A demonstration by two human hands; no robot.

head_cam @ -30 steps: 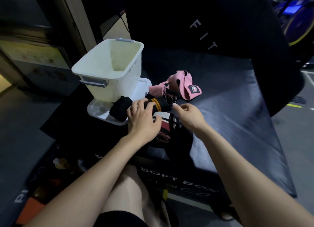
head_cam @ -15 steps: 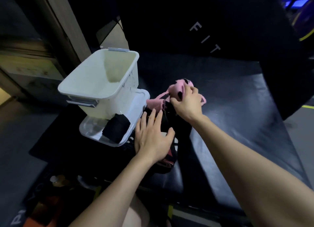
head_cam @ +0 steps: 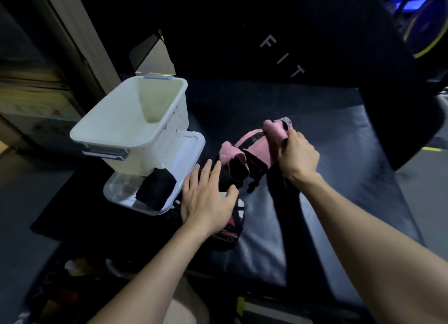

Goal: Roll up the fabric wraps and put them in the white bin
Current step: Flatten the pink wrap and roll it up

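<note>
My right hand [head_cam: 297, 160] grips one end of a pink fabric wrap [head_cam: 257, 145] and holds it a little above the dark padded bench [head_cam: 339, 178]. The rest of the pink wrap trails left into a tangle of black and pink wraps [head_cam: 238, 167]. With fingers spread, my left hand [head_cam: 206, 197] rests flat on a pile of dark wraps with red and white parts [head_cam: 236, 220]. The white bin [head_cam: 135, 127] stands to the left on its clear lid [head_cam: 188, 158]. A rolled black wrap [head_cam: 156, 191] lies on that lid.
A black upright pad with white letters [head_cam: 281, 54] rises behind the bench. A wooden post [head_cam: 72, 32] stands at the left. Small objects lie on the dark floor [head_cam: 72, 268] below the bench's front edge.
My right hand went from the dark pile to the pink wrap, took hold of it and pulled it up and to the right. My left hand flattened on the pile.
</note>
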